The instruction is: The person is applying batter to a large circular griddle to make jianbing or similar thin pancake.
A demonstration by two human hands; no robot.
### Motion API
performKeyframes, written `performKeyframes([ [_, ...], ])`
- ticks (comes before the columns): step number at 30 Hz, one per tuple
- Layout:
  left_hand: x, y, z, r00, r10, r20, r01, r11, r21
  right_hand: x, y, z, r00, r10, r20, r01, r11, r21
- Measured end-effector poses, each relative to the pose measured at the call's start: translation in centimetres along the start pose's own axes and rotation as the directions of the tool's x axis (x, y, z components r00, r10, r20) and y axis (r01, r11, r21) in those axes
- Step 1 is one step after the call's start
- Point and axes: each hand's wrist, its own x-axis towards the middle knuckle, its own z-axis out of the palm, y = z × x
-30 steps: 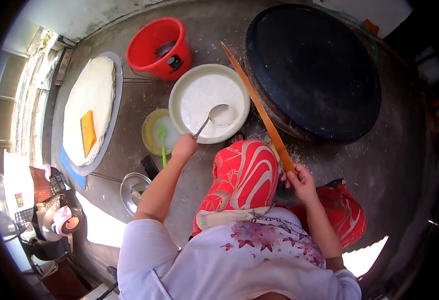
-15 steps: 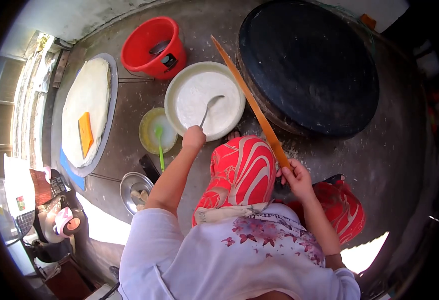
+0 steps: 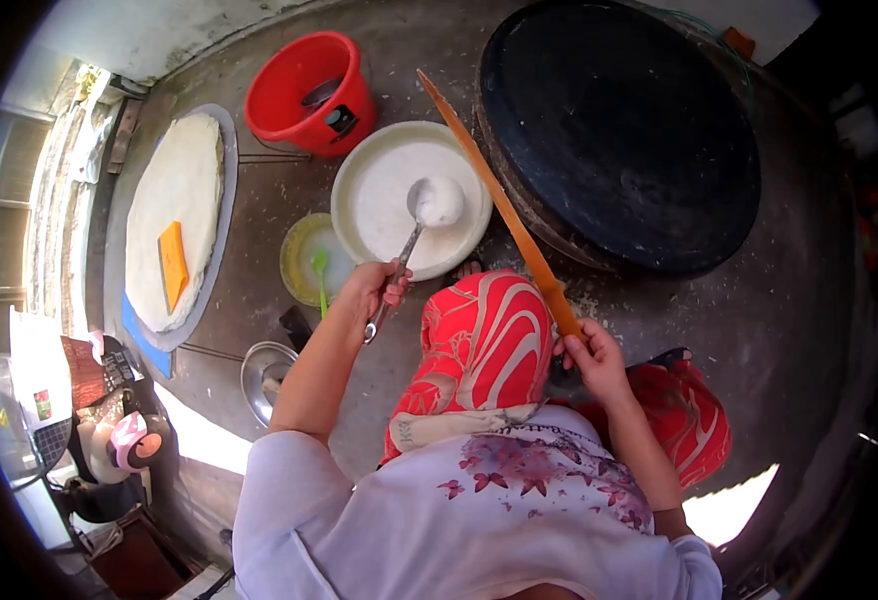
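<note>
Fingers of the left hand (image 3: pixel 369 288) wrapped round ladle (image 3: pixel 412 243); right hand (image 3: pixel 599 362) gripping wooden strip (image 3: pixel 504 207).
Ladle's long axis runs seven to one o'clock; its whitened bowl (image 3: pixel 439 203), at one o'clock from the left fingers, sits over the pale basin (image 3: pixel 342 190). Black round slab (image 3: pixel 619 140) lies at two o'clock from the left hand, twelve from the right, which is nearer. Strip points to eleven o'clock, between basin and slab; whether it touches either: cannot tell.
</note>
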Motion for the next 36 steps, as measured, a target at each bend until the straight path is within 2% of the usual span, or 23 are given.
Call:
performKeyframes([
  [1, -1.6, 0.3, 0.5, 1.0, -0.003, -0.002, 0.003, 1.0, 0.003, 0.0, 0.1, 0.1, 1.0, -0.003, 0.004, 0.003, 1.0, 0.001],
  [2, -3.2, 0.6, 0.9, 0.966, 0.255, -0.043, -0.247, 0.959, 0.141, 0.2, 0.2, 0.1, 1.0, 0.0, 0.001, 0.0, 1.0, 0.005],
  [3, -4.0, 0.5, 0.9, 0.866, 0.497, -0.046, -0.467, 0.839, 0.279, 0.4, 0.4, 0.0, 1.0, 0.012, -0.002, -0.012, 1.0, 0.006],
  [4, -3.2, 0.2, 0.0, 0.773, 0.621, -0.127, -0.447, 0.676, 0.586, 0.4, 0.4, -0.2, 1.0, 0.024, -0.001, -0.024, 1.0, 0.003],
  [5, -1.9, -0.8, -0.9, 0.772, 0.622, -0.13, -0.449, 0.679, 0.581, 0.4, 0.4, -0.2, 1.0, 0.025, 0.003, -0.025, 1.0, -0.002],
  [6, -1.7, -1.8, -0.7, 0.643, 0.765, -0.04, -0.243, 0.253, 0.936, 0.5, 0.3, -0.2, 0.999, 0.029, -0.017, -0.029, 1.0, 0.005],
  [7, -1.5, -2.2, -0.6, 0.546, 0.826, 0.14, 0.099, -0.23, 0.968, 0.5, 0.1, -0.2, 0.999, 0.031, -0.038, -0.031, 0.999, 0.014],
  [8, -1.3, -1.8, -0.5, 0.66, 0.751, -0.018, 0.146, -0.104, 0.984, 0.6, 0.0, -0.3, 0.999, 0.021, -0.038, -0.021, 1.0, 0.012],
  [9, -1.8, -0.9, 0.7, 0.657, 0.754, -0.011, 0.141, -0.108, 0.984, 0.6, -0.2, -0.3, 0.999, 0.007, -0.036, -0.008, 1.0, -0.004],
  [11, -1.9, -0.3, 1.9, 0.532, 0.835, -0.142, 0.08, 0.117, 0.99, 0.1, 0.0, -0.1, 0.999, 0.017, -0.04, -0.017, 1.0, -0.012],
  [15, 0.7, -1.1, 1.0, 0.584, 0.805, -0.102, 0.126, 0.035, 0.991, 0.4, -0.3, 0.3, 1.0, -0.014, -0.009, 0.013, 0.998, -0.062],
  [17, -1.1, -2.0, 0.1, 0.666, 0.744, -0.053, 0.103, -0.022, 0.994, 0.6, -0.4, 0.1, 1.0, -0.014, 0.003, 0.015, 0.998, -0.06],
  [21, -2.4, -0.8, -3.2, 0.57, 0.802, -0.179, 0.141, 0.119, 0.983, 0.4, 0.7, 0.0, 1.0, 0.023, 0.002, -0.023, 0.999, -0.027],
  [24, 2.3, -2.4, -3.0, 0.603, 0.768, -0.217, 0.156, 0.154, 0.976, 0.7, 1.0, -0.2, 0.999, 0.039, -0.013, -0.039, 0.999, -0.025],
  [26, 6.6, -3.9, -2.4, 0.621, 0.783, -0.037, 0.027, 0.026, 0.999, 0.7, 0.8, -0.3, 0.999, 0.041, -0.03, -0.042, 0.999, -0.031],
  [27, 7.0, -3.5, -1.4, 0.621, 0.783, -0.028, 0.02, 0.02, 1.0, 0.8, 0.5, -0.3, 0.999, 0.024, -0.035, -0.025, 0.999, -0.026],
  [28, 7.4, -3.0, -0.6, 0.821, 0.5, -0.275, -0.106, 0.607, 0.788, 0.6, 0.3, -0.4, 0.999, 0.013, -0.039, -0.014, 1.0, -0.023],
  [29, 7.5, -2.7, -0.1, 0.96, 0.096, -0.264, -0.024, 0.964, 0.266, 0.7, 0.5, -0.5, 0.999, 0.012, -0.042, -0.013, 1.0, -0.026],
  [30, 6.7, -2.5, 0.2, 0.961, 0.1, -0.259, -0.028, 0.963, 0.267, 0.9, 0.8, -0.6, 0.999, -0.019, -0.042, 0.018, 1.0, -0.022],
  [32, 3.7, -1.8, 0.5, 0.998, -0.066, -0.02, 0.064, 0.994, -0.088, 1.0, 0.7, -0.6, 0.998, -0.056, -0.041, 0.055, 0.998, -0.017],
  [34, 1.3, -1.9, -0.2, 0.998, -0.044, 0.055, 0.05, 0.992, -0.118, 0.7, 0.1, -0.5, 0.998, 0.027, -0.059, -0.02, 0.994, 0.109],
  [35, 0.1, -2.0, -0.6, 0.992, -0.024, 0.128, 0.043, 0.988, -0.15, 0.6, 0.0, -0.5, 0.998, 0.024, -0.059, -0.017, 0.994, 0.109],
  [36, -1.4, -2.1, -0.6, 0.994, 0.045, 0.098, -0.034, 0.993, -0.111, 0.6, -0.2, -0.7, 0.998, 0.03, -0.054, -0.027, 0.998, 0.051],
])
